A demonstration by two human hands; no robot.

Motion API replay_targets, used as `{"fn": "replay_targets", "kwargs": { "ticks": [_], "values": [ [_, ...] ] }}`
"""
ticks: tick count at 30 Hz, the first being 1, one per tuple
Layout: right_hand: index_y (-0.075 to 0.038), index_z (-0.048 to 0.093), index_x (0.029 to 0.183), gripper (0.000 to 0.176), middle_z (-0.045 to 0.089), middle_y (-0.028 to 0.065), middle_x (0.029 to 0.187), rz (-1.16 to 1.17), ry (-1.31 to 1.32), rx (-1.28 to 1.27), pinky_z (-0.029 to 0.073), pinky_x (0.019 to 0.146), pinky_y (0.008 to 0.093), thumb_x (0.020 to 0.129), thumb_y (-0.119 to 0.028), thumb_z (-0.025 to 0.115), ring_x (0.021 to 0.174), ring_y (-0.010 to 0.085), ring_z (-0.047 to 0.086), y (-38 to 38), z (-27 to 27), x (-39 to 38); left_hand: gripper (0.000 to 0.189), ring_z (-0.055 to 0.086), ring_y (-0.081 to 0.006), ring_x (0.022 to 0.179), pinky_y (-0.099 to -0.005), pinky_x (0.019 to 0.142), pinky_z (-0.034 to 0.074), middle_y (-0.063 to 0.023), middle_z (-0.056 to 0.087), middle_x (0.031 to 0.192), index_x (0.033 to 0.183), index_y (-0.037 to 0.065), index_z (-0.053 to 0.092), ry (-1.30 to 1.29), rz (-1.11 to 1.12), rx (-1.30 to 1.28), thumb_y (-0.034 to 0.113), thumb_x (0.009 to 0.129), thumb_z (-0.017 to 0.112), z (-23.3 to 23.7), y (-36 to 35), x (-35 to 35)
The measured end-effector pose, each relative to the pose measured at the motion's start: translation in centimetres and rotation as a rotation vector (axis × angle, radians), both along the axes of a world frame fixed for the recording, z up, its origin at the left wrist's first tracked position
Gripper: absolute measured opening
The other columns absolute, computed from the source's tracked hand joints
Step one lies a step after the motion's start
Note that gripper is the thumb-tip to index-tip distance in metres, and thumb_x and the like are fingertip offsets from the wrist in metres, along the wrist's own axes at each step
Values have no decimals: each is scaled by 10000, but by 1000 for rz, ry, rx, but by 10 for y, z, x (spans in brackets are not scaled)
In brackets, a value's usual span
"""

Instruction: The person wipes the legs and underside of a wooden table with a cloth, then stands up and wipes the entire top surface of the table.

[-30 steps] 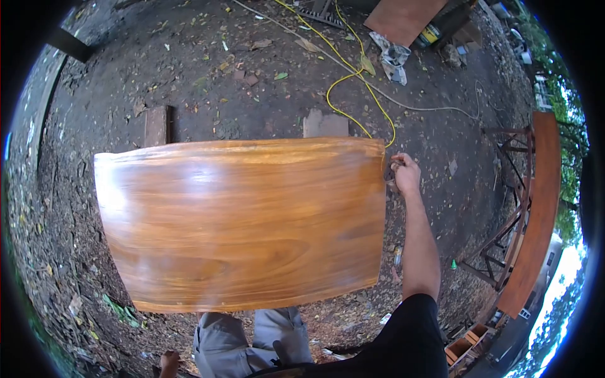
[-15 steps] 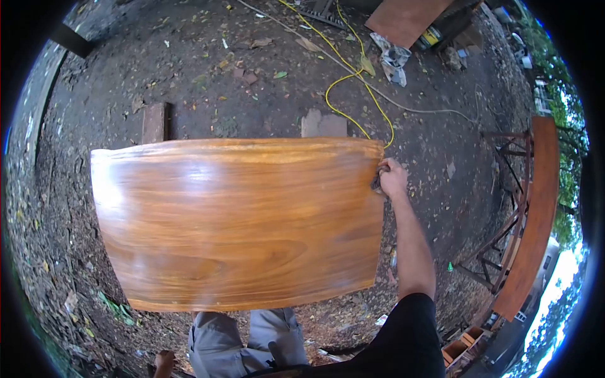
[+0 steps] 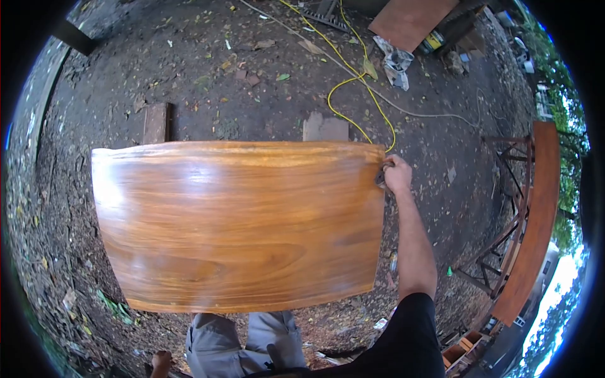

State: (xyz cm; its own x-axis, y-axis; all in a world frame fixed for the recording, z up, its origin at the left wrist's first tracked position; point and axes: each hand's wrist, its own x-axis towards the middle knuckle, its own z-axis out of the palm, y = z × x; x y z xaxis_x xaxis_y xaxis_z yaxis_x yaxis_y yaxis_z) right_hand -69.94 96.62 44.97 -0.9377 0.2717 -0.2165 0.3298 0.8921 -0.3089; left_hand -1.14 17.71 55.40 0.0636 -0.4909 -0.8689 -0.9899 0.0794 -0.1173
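Observation:
A wide, glossy wooden slab (image 3: 252, 227) with brown grain lies in front of my legs, light glaring off its left end. At its far right corner is my right hand (image 3: 397, 174), its fingers closed round a dark, crumpled cloth (image 3: 380, 176) pressed to the slab's right edge. Down at the bottom left, beside my grey trousers, part of my left hand (image 3: 162, 360) shows away from the slab; its fingers are too small and cut off to make out.
Beyond the slab, a yellow cord (image 3: 343, 82) and a grey hose (image 3: 428, 114) cross the dirt ground. A wooden block (image 3: 156, 123) and a flat grey piece (image 3: 324, 128) sit at its far edge. A long reddish board (image 3: 535, 220) rests on metal trestles at the right.
My right hand has shifted very slightly up and to the right along the slab's right edge, still with the dark cloth. My left hand has barely moved.

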Motion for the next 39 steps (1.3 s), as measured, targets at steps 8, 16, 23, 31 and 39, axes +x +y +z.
{"fn": "replay_targets", "kwargs": {
  "ticks": [8, 16, 23, 31, 39],
  "values": [
    [-119, 740, 958, 202, 728, 153, 1005, -33, -19, 32, 538, 866, 402, 807, -113, 605, 974, 322, 690, -1, 11, -13, 298, 702, -249, 576, -360, 487, 539, -128, 676, 738, 890, -61, 665, -110, -74, -33, 229, 830, 631, -1, 0, -15],
    [-84, 734, 1017, 233, 736, 94, 1023, -308, 127, -355, 510, 881, 322, 795, -42, 675, 972, 213, 684, 44, 17, -22, 279, 706, -259, 586, -364, 496, 551, -127, 677, 770, 937, -43, 651, -122, -51, -14, 222, 859, 614, 3, -4, -19],
    [-65, 728, 1031, 216, 732, 63, 957, -237, 39, -297, 503, 849, 292, 820, -73, 685, 914, 150, 663, 38, 46, 9, 280, 698, -278, 591, -381, 496, 557, -145, 669, 839, 1057, -28, 610, -105, -8, 52, 199, 895, 584, -10, -13, -2],
    [-82, 734, 1036, 229, 747, 104, 972, -228, 12, -175, 537, 843, 337, 815, -142, 722, 933, 214, 708, 28, 42, 26, 286, 698, -270, 607, -392, 494, 553, -137, 674, 829, 1053, -26, 626, -141, -20, 55, 202, 884, 589, -22, -26, 7],
    [-60, 712, 1061, 304, 731, 158, 1041, -133, 53, -3, 538, 890, 386, 771, -149, 725, 1001, 310, 700, 13, 58, 9, 269, 699, -265, 611, -393, 494, 552, -131, 678, 818, 1025, -24, 640, -144, -25, 58, 197, 880, 591, -18, -17, 7]
  ]
}}
